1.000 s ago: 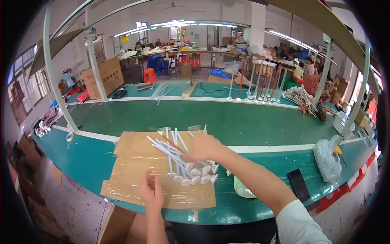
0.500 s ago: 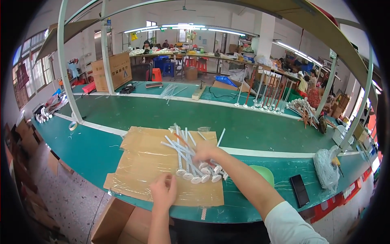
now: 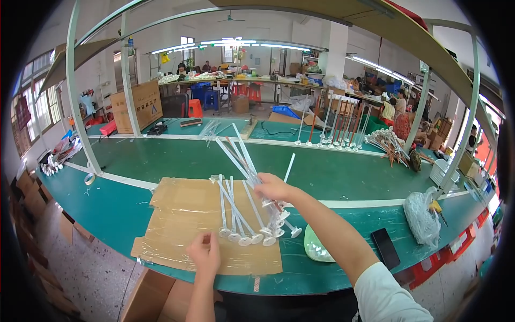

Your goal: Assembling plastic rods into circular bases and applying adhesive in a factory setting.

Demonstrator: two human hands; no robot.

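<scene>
My right hand (image 3: 272,187) is closed around a bundle of thin rods with white round bases (image 3: 240,149). Most of these rods are pale or clear, and at least one is reddish. They tilt up and away to the left, while their bases hang below my fist. Several similar pale rods (image 3: 233,206) lie on a flattened cardboard sheet (image 3: 171,222), bases toward me. Over the near part of the cardboard is my left hand (image 3: 205,253), fingers curled in toward the thumb, apart from the rods. Whatever it might hold is hidden.
A green dish with small pale pieces (image 3: 310,248) sits beside my right forearm. Farther right are a black phone (image 3: 385,248) and a clear plastic bag (image 3: 421,217). Rods stand upright (image 3: 335,126) across the green table (image 3: 177,155). An open carton (image 3: 147,295) is below the front edge.
My right hand has lifted a bundle of rods off the pile, and their tips now point up and away. Fewer rods lie on the cardboard. My left hand stays curled over the cardboard.
</scene>
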